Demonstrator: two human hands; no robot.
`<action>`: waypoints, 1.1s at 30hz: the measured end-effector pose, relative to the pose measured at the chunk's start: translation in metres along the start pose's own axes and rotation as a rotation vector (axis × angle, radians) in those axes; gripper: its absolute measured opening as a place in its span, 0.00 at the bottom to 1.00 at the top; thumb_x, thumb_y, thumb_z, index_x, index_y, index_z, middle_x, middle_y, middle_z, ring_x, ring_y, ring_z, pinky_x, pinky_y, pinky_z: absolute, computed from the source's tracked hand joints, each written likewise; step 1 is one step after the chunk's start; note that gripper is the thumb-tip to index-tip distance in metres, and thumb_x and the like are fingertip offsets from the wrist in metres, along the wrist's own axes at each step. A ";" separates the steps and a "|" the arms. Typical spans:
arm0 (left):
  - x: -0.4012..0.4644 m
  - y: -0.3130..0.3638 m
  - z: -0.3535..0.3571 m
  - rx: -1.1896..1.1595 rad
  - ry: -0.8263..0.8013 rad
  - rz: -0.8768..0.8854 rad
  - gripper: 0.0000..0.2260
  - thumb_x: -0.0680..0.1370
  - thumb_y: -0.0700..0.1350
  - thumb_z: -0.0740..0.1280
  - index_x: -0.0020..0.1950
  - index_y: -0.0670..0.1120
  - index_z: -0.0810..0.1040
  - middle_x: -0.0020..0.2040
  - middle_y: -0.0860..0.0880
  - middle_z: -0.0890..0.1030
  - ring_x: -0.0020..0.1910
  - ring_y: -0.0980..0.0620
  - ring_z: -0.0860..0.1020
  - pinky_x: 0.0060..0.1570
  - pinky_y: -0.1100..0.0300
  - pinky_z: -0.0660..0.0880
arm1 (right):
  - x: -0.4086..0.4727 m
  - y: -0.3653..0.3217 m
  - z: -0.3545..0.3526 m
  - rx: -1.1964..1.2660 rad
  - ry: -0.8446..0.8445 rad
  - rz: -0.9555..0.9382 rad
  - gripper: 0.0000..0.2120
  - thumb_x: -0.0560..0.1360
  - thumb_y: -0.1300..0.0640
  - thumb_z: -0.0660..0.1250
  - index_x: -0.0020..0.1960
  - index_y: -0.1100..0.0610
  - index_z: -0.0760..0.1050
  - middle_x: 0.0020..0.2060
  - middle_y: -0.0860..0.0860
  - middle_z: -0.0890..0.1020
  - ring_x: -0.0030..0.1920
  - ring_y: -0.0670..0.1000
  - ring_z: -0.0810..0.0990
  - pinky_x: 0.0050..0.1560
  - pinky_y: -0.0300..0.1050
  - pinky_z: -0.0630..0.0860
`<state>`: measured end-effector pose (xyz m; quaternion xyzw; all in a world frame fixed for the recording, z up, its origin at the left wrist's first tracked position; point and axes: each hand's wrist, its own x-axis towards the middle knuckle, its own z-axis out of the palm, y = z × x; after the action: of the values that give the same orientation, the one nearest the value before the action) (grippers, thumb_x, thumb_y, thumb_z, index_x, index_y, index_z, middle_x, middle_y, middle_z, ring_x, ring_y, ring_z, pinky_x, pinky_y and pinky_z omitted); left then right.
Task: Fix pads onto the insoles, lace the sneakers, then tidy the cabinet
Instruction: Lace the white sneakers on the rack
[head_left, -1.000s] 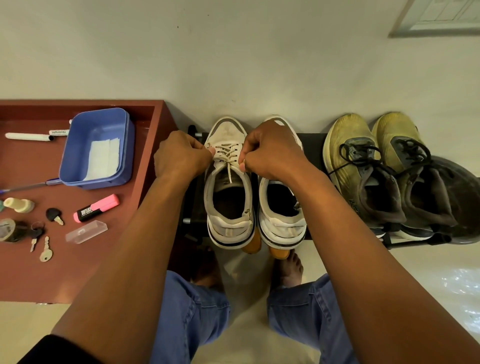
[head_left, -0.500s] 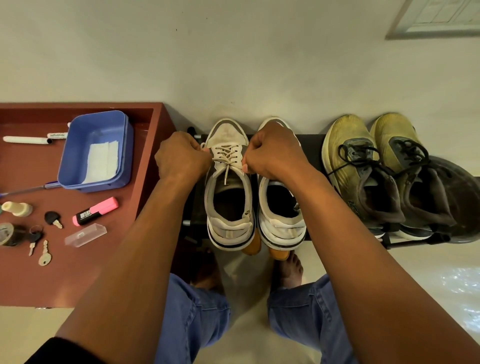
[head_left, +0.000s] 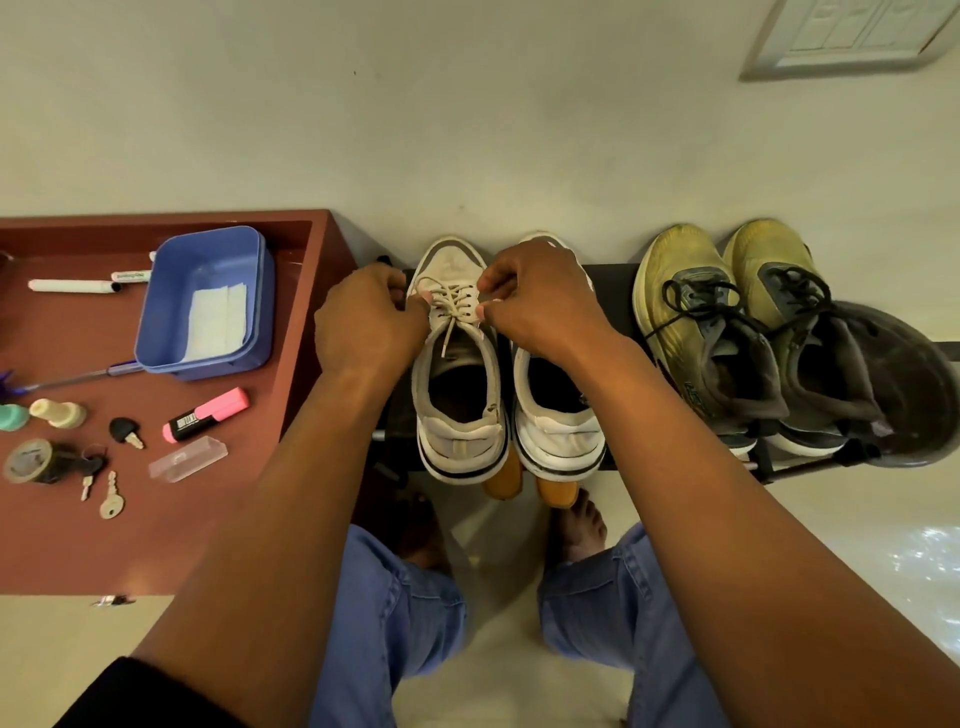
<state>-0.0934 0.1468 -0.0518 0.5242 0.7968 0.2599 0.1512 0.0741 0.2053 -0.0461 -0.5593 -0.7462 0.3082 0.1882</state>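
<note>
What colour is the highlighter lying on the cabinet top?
Pink, with a black labelled middle: the highlighter, clearest in the head view.

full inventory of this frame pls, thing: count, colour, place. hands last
white sneakers: 2, white-grey, rack centre, side by side
lace: 1, cream, left sneaker
yellow sneakers: 2, yellow, black laces, rack right
rack: 1, black, against the wall
cabinet top: 1, red-brown, left
tub: 1, blue, on cabinet, white sheet inside
highlighter: 1, pink, in front of tub
markers: 2, white, left of tub
keys: three or so, cabinet front left
clear case: 1, below highlighter
tape roll: 1, cabinet left edge
left hand: pinches lace
right hand: pinches lace
</note>
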 end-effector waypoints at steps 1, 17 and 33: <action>-0.007 0.003 0.000 0.027 0.005 0.031 0.14 0.80 0.53 0.70 0.62 0.48 0.82 0.54 0.50 0.85 0.52 0.50 0.83 0.54 0.49 0.81 | -0.005 0.000 0.001 -0.014 0.044 -0.016 0.12 0.72 0.59 0.74 0.55 0.52 0.84 0.49 0.48 0.86 0.51 0.49 0.83 0.54 0.47 0.81; -0.125 0.020 0.015 0.215 -0.108 0.147 0.12 0.72 0.57 0.72 0.42 0.49 0.79 0.49 0.49 0.79 0.44 0.43 0.81 0.39 0.54 0.76 | -0.134 -0.001 -0.016 -0.462 0.060 0.108 0.13 0.73 0.43 0.70 0.53 0.50 0.80 0.54 0.50 0.81 0.63 0.61 0.68 0.58 0.57 0.64; -0.128 0.024 0.017 0.300 -0.140 0.218 0.04 0.72 0.38 0.69 0.38 0.46 0.79 0.37 0.46 0.81 0.38 0.42 0.81 0.36 0.54 0.70 | -0.144 -0.005 -0.006 -0.432 -0.029 0.199 0.11 0.77 0.64 0.67 0.59 0.58 0.79 0.57 0.58 0.82 0.59 0.62 0.80 0.52 0.50 0.78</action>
<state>-0.0146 0.0415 -0.0563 0.6407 0.7526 0.1162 0.0974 0.1179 0.0685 -0.0290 -0.6529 -0.7386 0.1666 0.0220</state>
